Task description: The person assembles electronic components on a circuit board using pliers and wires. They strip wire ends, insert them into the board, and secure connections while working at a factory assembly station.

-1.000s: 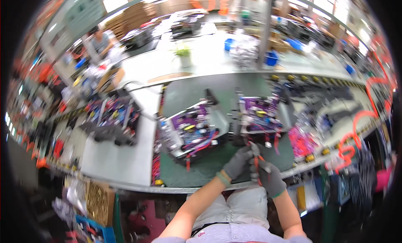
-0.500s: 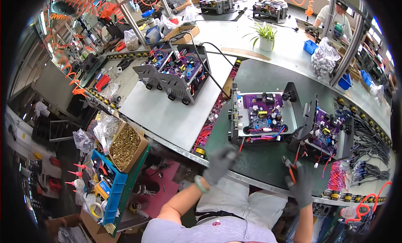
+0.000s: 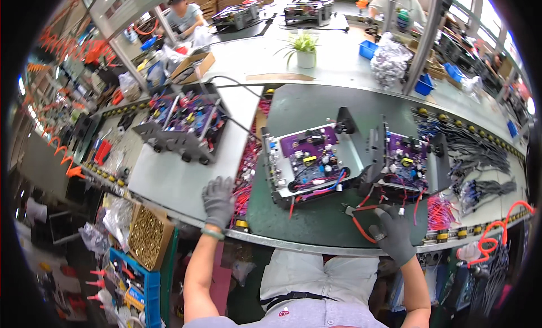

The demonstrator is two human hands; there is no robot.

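Note:
My left hand, in a grey glove, lies with its fingers outstretched at the near right corner of a white board, beside red and pink wires. My right hand, gloved too, is closed on red-handled pliers. Their handles are spread and their jaws point left above the green mat. Just beyond the pliers stands an open metal chassis with a purple circuit board; red and blue wires hang at its near edge. A second such chassis stands to its right.
Two more chassis stand on the white board. Black cables are heaped at right. A box of brass-coloured small parts and a blue bin are at lower left. A potted plant and two people are farther back.
My left hand has moved left from the green mat's front edge to the white board. The pliers in my right hand have swung to point left, handles spread wider. The view has shifted.

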